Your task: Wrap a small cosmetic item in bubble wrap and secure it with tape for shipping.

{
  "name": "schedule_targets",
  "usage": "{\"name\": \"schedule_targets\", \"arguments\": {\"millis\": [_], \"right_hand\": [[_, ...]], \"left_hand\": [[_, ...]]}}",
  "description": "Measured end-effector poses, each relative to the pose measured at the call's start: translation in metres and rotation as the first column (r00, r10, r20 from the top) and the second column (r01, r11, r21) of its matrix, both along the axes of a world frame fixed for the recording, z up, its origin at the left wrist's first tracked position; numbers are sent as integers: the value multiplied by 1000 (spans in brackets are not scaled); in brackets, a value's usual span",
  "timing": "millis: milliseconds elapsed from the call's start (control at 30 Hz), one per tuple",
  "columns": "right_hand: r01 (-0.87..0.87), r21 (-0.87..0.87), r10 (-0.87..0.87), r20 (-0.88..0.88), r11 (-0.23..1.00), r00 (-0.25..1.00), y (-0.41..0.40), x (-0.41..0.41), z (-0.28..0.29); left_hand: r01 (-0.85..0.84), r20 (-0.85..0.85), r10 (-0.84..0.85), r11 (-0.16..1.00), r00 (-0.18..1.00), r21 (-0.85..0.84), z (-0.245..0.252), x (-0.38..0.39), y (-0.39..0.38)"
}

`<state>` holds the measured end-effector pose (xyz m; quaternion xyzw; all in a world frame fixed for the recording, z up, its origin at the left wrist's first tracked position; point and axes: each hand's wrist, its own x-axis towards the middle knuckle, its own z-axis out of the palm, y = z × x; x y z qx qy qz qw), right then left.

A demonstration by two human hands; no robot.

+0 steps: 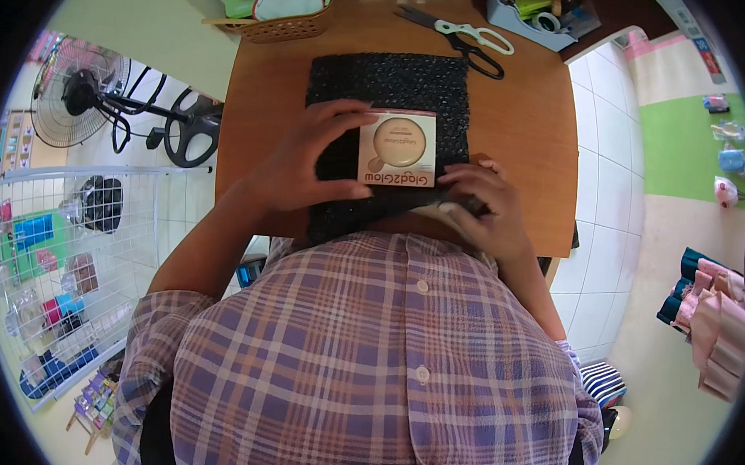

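A small cosmetics box [397,147] with a round compact pictured on it, marked Glad2Glow, lies upside down to my view on a sheet of black bubble wrap [388,80]. My left hand [313,155] is at the box's left side, fingertips near its upper left corner and thumb by the lower left, the fingers apart. Beside the lower right corner, my right hand [486,203] pinches the near right edge of the bubble wrap, which is lifted and bent there. The wrap's near edge reaches my shirt.
Black-and-white scissors [471,40] lie at the desk's far right. Behind them stands a light blue organizer [525,27] with small items. A woven basket [285,28] is at the far left. Left of the wooden desk [527,121] are a fan [82,92] and a white wire grid [154,223].
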<state>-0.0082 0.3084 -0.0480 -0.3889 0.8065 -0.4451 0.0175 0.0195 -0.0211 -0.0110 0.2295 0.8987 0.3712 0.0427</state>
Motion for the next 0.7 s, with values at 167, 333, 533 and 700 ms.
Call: {"name": "schedule_targets", "arguments": {"millis": [167, 333, 533, 700], "right_hand": [[-49, -160, 80, 195, 986, 978, 11, -10, -1], [-9, 43, 2, 162, 999, 987, 8, -5, 3], [130, 7, -129, 198, 991, 972, 25, -2, -14], [73, -13, -69, 192, 997, 979, 20, 0, -4]], "left_hand": [[139, 13, -139, 990, 990, 9, -7, 53, -33], [151, -101, -163, 982, 981, -113, -24, 80, -39], [81, -188, -113, 982, 976, -171, -21, 83, -20], [55, -225, -52, 998, 973, 10, -33, 74, -11]]}}
